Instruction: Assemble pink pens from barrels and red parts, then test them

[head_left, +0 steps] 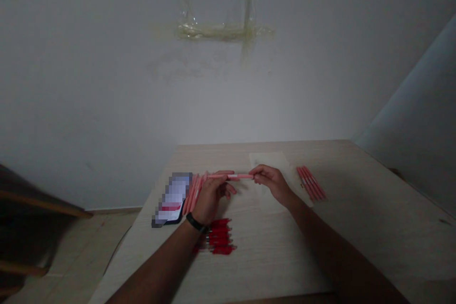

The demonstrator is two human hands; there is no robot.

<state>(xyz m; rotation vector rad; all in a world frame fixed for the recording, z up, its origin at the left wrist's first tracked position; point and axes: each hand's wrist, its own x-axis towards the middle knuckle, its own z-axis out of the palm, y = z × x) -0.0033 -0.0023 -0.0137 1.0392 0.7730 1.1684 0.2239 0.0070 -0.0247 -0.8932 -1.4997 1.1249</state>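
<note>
- Left hand (211, 197): closed around one end of a pink pen (231, 176), with a black wristband (195, 222) on the wrist.
- Right hand (271, 183): fingers curled and pinching the other end of the same pen; we see this hand over a sheet of paper (271, 165).
- Pen position: we see it held roughly level between both hands, above a light wood table (359, 232). A paler band shows near mid-length; too small to tell what it is.
- Left of the left hand: pink pens (191, 194) lie side by side, just beside a pixelated flat object (172, 198) we cannot identify.
- Below the hands, near the left wrist: red pen parts (218, 236) lie stacked in a tight row; too dim to tell exactly which parts.
- Right of the paper: red-pink pens (310, 183) lie in a slanted bundle, touching the paper's edge.
- Beyond the table: we see a grey wall (228, 95) with a square of old tape (221, 31).
</note>
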